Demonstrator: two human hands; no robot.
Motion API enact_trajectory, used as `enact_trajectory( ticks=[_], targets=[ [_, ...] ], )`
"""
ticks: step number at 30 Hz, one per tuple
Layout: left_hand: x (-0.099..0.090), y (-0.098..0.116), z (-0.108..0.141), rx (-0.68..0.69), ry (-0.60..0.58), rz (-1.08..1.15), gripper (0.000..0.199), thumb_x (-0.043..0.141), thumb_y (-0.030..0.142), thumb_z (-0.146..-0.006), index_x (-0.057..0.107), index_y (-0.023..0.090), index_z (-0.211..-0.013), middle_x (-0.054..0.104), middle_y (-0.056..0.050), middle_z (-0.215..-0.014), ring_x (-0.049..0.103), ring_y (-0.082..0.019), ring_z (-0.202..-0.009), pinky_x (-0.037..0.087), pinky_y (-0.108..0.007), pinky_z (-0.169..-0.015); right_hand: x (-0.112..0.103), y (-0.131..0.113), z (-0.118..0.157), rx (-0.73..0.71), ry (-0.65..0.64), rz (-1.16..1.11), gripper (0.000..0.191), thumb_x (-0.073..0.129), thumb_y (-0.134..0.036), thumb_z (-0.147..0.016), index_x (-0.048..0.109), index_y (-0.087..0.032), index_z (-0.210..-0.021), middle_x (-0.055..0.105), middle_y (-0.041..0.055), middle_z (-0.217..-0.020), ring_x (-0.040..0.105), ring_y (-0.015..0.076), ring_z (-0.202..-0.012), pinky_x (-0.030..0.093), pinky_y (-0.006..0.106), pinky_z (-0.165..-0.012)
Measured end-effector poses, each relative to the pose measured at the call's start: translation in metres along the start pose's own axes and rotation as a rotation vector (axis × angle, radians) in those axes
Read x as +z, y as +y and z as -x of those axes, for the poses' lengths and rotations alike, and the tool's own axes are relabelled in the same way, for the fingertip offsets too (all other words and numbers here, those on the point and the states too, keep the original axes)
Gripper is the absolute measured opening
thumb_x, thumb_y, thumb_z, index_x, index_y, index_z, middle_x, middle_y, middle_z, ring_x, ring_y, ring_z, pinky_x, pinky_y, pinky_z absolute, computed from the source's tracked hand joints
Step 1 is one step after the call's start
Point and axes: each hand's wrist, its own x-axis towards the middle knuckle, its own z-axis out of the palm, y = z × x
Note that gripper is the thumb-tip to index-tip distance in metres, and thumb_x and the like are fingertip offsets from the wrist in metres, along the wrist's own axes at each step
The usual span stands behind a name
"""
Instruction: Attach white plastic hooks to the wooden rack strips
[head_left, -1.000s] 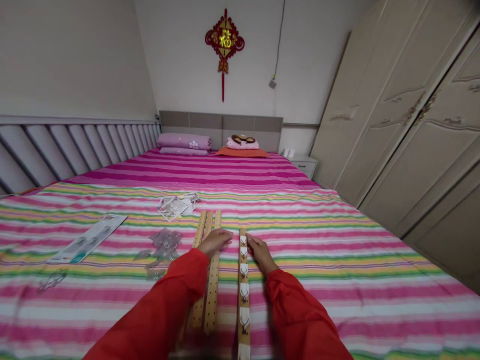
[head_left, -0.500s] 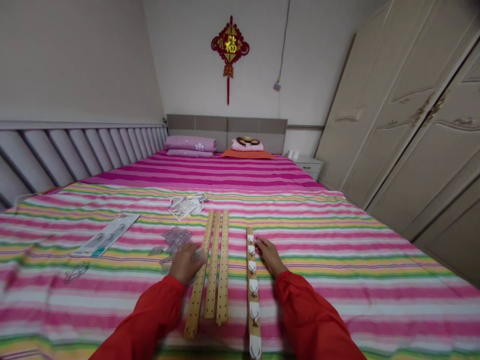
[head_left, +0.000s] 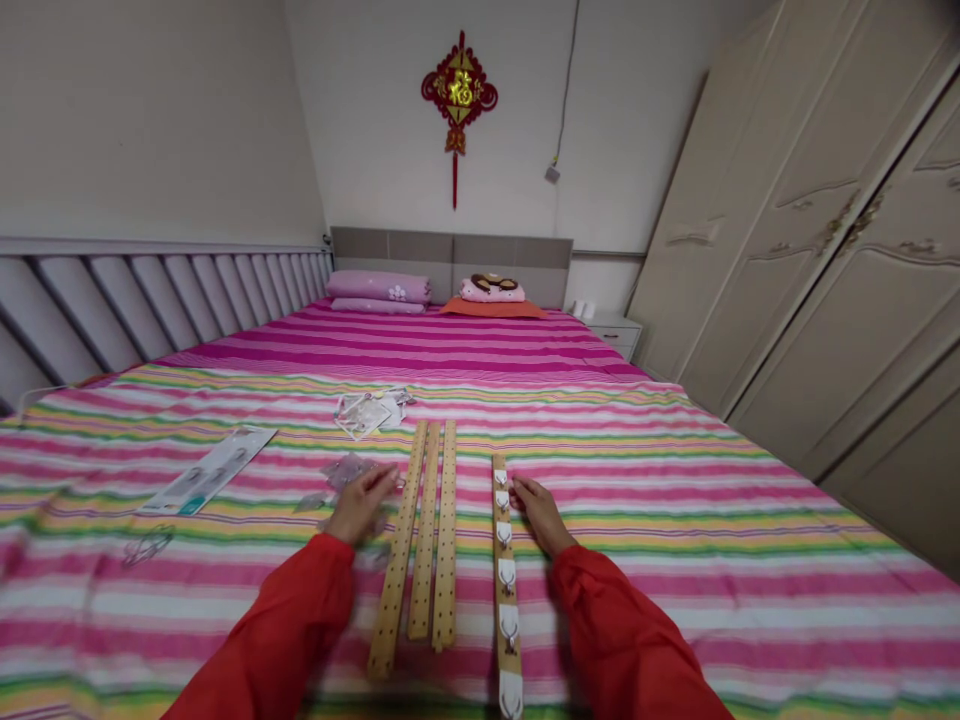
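Observation:
My left hand [head_left: 363, 504] is closed in a pinch just left of the perforated wooden strips [head_left: 445, 550]. A small shiny bit shows at its fingertips, too small to name. Under and behind that hand lie clear plastic squares [head_left: 346, 468], partly hidden. A narrow wooden strip [head_left: 508, 598] runs lengthwise to the right, with a row of white-backed metal hooks [head_left: 509, 624] along it. My right hand [head_left: 541, 514] has its fingertips drawn together at this strip's right edge, beside the far hooks; whether they hold anything cannot be made out.
Further left lies a flat package with hooks [head_left: 210, 472], and a thin wire-like loop [head_left: 148, 545] is near it. Small packets [head_left: 373, 411] are piled beyond the strips. Everything rests on a striped bedspread [head_left: 645, 450]. A wardrobe [head_left: 817, 230] stands right, a bed rail [head_left: 150, 305] left.
My left hand has moved slightly left and up. The clear piece that was at its fingers no longer shows there; a clear piece now shows below the hand. My right hand stays put.

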Motion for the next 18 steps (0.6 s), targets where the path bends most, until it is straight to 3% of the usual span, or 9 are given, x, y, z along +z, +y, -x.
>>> enact_trajectory(
  ticks=[3, 6, 10, 14, 18],
  targets=[
    [0.0, 0.018, 0.003, -0.176, -0.058, 0.431, 0.035, 0.064, 0.045, -0.078, 0.067, 0.02, -0.103, 0.07, -0.006, -0.108, 0.065, -0.016, -0.095, 0.052, -0.024, -0.074, 0.0, -0.002, 0.002, -0.006, 0.001, -0.002, 0.038, 0.079, -0.041, -0.053, 0.071, -0.016, -0.08, 0.066, 0.0007, -0.064, 0.058, 0.0143, -0.058, 0.049, 0.028, -0.058],
    [0.006, 0.031, 0.01, -0.278, -0.185, 0.656, 0.031, 0.054, 0.04, -0.088, 0.066, 0.019, -0.107, 0.071, -0.007, -0.102, 0.066, -0.013, -0.084, 0.052, -0.022, -0.067, 0.0, -0.004, 0.004, 0.002, -0.001, -0.013, 0.036, 0.079, -0.04, -0.054, 0.071, -0.015, -0.079, 0.066, 0.0013, -0.064, 0.059, 0.0146, -0.059, 0.049, 0.028, -0.06],
    [0.021, 0.041, 0.02, -0.326, -0.277, 0.691, 0.037, 0.045, 0.045, -0.092, 0.065, 0.018, -0.107, 0.07, -0.008, -0.1, 0.066, -0.014, -0.086, 0.052, -0.023, -0.07, -0.001, -0.006, 0.005, 0.023, 0.03, -0.059, 0.031, 0.079, -0.041, -0.054, 0.068, -0.015, -0.068, 0.065, 0.0021, -0.061, 0.059, 0.0145, -0.055, 0.048, 0.028, -0.056],
    [0.036, 0.045, 0.028, -0.349, -0.338, 0.689, 0.039, 0.047, 0.05, -0.089, 0.066, 0.018, -0.103, 0.069, -0.009, -0.099, 0.065, -0.015, -0.088, 0.052, -0.025, -0.072, 0.004, -0.014, 0.015, 0.007, 0.106, -0.044, 0.031, 0.077, -0.043, -0.056, 0.063, -0.016, -0.062, 0.061, -0.0003, -0.054, 0.051, 0.011, -0.044, 0.037, 0.023, -0.042],
    [0.055, 0.046, 0.033, -0.415, -0.284, 0.696, 0.029, 0.06, 0.043, -0.083, 0.068, 0.018, -0.096, 0.07, -0.007, -0.094, 0.064, -0.011, -0.076, 0.048, -0.019, -0.062, 0.025, -0.036, 0.04, -0.138, -0.006, 0.03, 0.031, 0.077, -0.044, -0.06, 0.066, -0.017, -0.071, 0.06, -0.0015, -0.054, 0.05, 0.0116, -0.045, 0.038, 0.024, -0.044]
  ],
)
